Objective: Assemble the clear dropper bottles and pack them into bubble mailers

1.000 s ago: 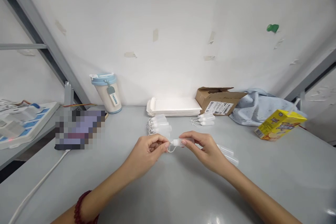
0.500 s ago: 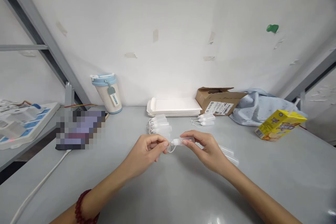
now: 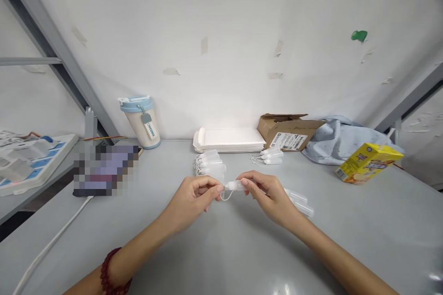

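Observation:
A small translucent plastic dropper bottle lies sideways between my hands, its nozzle pointing left. My right hand pinches its body between thumb and fingers. At the nozzle end, my left hand is closed, thumb against fingertips, on the bottle's cap, which is mostly hidden. A thin white strap loops down between the cap and the bottle neck. Just behind my hands is a row of similar bottles with strap loops. More lie farther right, and clear bottle bodies rest partly behind my right hand.
A stack of white trays stands by the wall, with an open cardboard box beside it. Around them are a blue-lidded tumbler, a phone on a cable, pale blue cloth, a yellow carton and a power strip.
My right fingers have shifted slightly on the bottle, and its strap loop hangs a little wider. Both hands stay in nearly the same place; the view has moved slightly.

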Demonstrator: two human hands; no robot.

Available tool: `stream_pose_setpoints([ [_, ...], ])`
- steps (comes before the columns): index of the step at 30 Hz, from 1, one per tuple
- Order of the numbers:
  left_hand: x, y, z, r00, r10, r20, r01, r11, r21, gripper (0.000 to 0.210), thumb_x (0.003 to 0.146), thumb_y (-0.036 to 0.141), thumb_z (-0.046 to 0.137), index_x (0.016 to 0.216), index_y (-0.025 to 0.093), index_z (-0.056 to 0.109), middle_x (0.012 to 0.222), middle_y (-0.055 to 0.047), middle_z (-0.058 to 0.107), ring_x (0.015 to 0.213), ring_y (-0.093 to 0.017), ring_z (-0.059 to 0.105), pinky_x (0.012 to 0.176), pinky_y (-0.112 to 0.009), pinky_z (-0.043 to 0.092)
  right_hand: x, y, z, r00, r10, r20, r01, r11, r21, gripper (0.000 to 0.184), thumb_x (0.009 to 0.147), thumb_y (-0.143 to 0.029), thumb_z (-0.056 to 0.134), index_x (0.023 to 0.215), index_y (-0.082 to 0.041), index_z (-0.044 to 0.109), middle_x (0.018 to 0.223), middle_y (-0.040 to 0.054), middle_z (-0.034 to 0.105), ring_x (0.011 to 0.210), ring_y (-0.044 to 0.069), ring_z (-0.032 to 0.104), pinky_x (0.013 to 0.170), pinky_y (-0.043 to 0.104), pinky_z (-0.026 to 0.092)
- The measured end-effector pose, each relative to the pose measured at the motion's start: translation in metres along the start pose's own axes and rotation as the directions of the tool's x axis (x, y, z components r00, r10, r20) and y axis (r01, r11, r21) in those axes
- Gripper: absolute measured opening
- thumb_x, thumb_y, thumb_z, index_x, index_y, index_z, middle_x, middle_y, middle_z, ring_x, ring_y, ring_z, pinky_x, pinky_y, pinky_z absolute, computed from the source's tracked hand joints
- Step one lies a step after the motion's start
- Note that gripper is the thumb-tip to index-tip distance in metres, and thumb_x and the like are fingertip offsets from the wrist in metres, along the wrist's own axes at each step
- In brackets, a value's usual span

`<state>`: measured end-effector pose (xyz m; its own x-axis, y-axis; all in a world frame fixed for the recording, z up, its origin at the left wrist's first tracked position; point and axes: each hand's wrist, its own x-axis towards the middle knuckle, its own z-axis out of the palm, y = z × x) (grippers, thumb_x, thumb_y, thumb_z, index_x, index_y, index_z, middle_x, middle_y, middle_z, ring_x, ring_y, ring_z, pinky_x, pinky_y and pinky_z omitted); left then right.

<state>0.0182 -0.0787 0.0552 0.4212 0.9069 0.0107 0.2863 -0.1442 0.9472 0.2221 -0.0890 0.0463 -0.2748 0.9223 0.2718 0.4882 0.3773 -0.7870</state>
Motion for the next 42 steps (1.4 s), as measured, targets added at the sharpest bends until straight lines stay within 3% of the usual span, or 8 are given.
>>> stream_pose_setpoints([
  [5, 0.002, -0.003, 0.0, 0.999, -0.008, -0.04, 0.009, 0.999, 0.032, 0.04, 0.086, 0.042, 0.042, 0.064, 0.015, 0.061, 0.046, 0.004, 0.042, 0.048, -0.009, 0.039, 0.055, -0.023, 0.037, 0.001, 0.001, 0.0, 1.0, 0.0, -0.011, 0.0, 1.0, -0.001, 0.033, 0.091, -0.041, 0.038, 0.085, -0.018, 0.062, 0.064, 0.0003, 0.055, 0.057, 0.011, 0.047, 0.05, 0.022, 0.033],
  [12, 0.001, 0.0, 0.0, 0.999, -0.006, 0.032, 0.007, 1.0, -0.009, 0.027, 0.081, 0.037, 0.052, 0.069, 0.015, 0.063, 0.065, 0.001, 0.058, 0.05, -0.008, 0.042, 0.051, -0.021, 0.038, 0.0, 0.001, 0.001, 1.0, -0.021, 0.002, 0.021, 1.0, -0.021, 0.034, 0.091, -0.041, 0.038, 0.082, -0.018, 0.062, 0.062, -0.0003, 0.054, 0.056, 0.01, 0.046, 0.049, 0.022, 0.033],
  [20, 0.006, -0.004, -0.008, 0.999, 0.004, 0.043, -0.003, 1.0, -0.013, 0.026, 0.08, 0.037, 0.053, 0.073, 0.015, 0.065, 0.066, 0.0, 0.06, 0.05, -0.008, 0.043, 0.05, -0.021, 0.037, 0.002, 0.002, 0.001, 1.0, -0.011, 0.012, 0.012, 0.999, -0.048, 0.034, 0.091, -0.042, 0.039, 0.082, -0.019, 0.063, 0.062, -0.0002, 0.053, 0.057, 0.011, 0.046, 0.049, 0.022, 0.033],
  [27, 0.016, -0.001, -0.036, 0.979, -0.019, -0.201, 0.017, 1.0, -0.013, 0.027, 0.078, 0.037, 0.055, 0.063, 0.016, 0.06, 0.046, 0.006, 0.044, 0.047, -0.008, 0.038, 0.05, -0.02, 0.033, 0.011, 0.012, -0.028, 0.994, -0.054, -0.1, 0.024, 0.962, -0.273, 0.028, 0.089, -0.041, 0.043, 0.092, -0.02, 0.06, 0.075, 0.0032, 0.058, 0.064, 0.014, 0.051, 0.057, 0.026, 0.041],
  [29, 0.018, -0.003, -0.043, 0.982, -0.022, -0.187, 0.026, 0.999, 0.022, 0.027, 0.078, 0.039, 0.055, 0.064, 0.016, 0.06, 0.047, 0.006, 0.044, 0.047, -0.008, 0.038, 0.05, -0.02, 0.032, 0.013, 0.015, -0.04, 0.992, -0.056, -0.111, 0.014, 0.937, -0.348, 0.027, 0.088, -0.041, 0.043, 0.09, -0.019, 0.06, 0.076, 0.0038, 0.059, 0.062, 0.014, 0.051, 0.057, 0.027, 0.041],
  [33, 0.019, -0.008, -0.047, 0.998, -0.029, -0.056, 0.035, 0.995, 0.098, 0.027, 0.078, 0.04, 0.055, 0.067, 0.015, 0.063, 0.051, 0.005, 0.048, 0.049, -0.009, 0.041, 0.051, -0.021, 0.033, 0.015, 0.022, -0.063, 0.995, 0.04, -0.095, -0.084, 0.848, -0.524, 0.027, 0.086, -0.042, 0.045, 0.078, -0.02, 0.059, 0.069, 0.0033, 0.061, 0.059, 0.015, 0.052, 0.054, 0.028, 0.038],
  [36, 0.021, -0.01, -0.047, 0.997, -0.056, -0.045, 0.062, 0.986, 0.155, 0.03, 0.077, 0.042, 0.054, 0.066, 0.015, 0.062, 0.052, 0.004, 0.049, 0.049, -0.01, 0.042, 0.051, -0.021, 0.033, 0.012, 0.028, -0.075, 0.982, 0.184, -0.045, -0.175, 0.794, -0.583, 0.025, 0.082, -0.042, 0.048, 0.074, -0.02, 0.058, 0.071, 0.0032, 0.062, 0.062, 0.016, 0.055, 0.056, 0.028, 0.039],
  [42, 0.025, -0.018, -0.047, 0.995, -0.098, -0.029, 0.102, 0.976, 0.195, 0.032, 0.076, 0.044, 0.054, 0.065, 0.014, 0.061, 0.06, 0.002, 0.057, 0.05, -0.01, 0.044, 0.052, -0.022, 0.034, 0.006, 0.034, -0.086, 0.814, 0.58, 0.028, -0.443, 0.651, -0.617, 0.032, 0.067, -0.043, 0.06, 0.089, -0.02, 0.059, 0.092, 0.0072, 0.061, 0.075, 0.021, 0.059, 0.057, 0.029, 0.042],
])
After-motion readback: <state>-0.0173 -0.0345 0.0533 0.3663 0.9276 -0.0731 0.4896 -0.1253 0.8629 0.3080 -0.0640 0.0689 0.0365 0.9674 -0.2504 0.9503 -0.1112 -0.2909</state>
